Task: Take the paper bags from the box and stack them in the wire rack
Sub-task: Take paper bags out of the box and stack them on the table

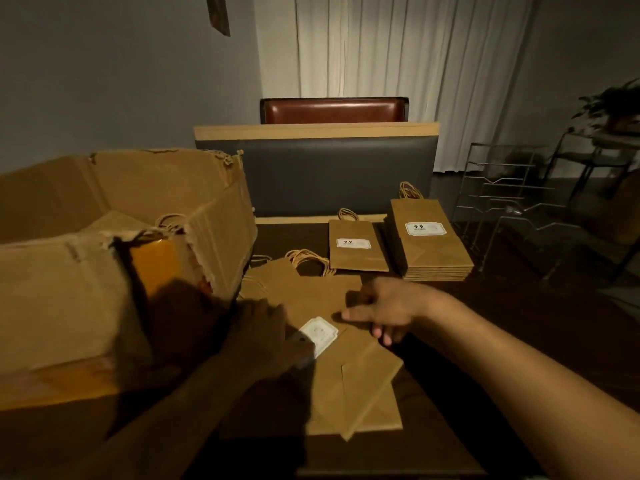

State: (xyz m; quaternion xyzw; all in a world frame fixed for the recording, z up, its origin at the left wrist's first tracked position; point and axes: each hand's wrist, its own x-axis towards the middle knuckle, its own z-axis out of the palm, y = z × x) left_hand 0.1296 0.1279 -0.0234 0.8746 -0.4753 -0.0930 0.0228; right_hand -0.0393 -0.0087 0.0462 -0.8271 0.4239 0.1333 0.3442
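Both hands are working the loose kraft paper bags (346, 368) lying flat before the person, long axis running from eleven to five o'clock. The right hand (384, 310), fingers spread, is resting nearest; the left hand (263, 327) is pressing their left edge, grip shadowed, so I cannot tell. The wire rack (512, 209) is standing at two o'clock.

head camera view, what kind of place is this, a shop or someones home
Probably a cafe or restaurant seating area rather than a home: a padded booth bench faces the dark table, and stacks of labelled paper bags sit beside a wire rack. Not certain.
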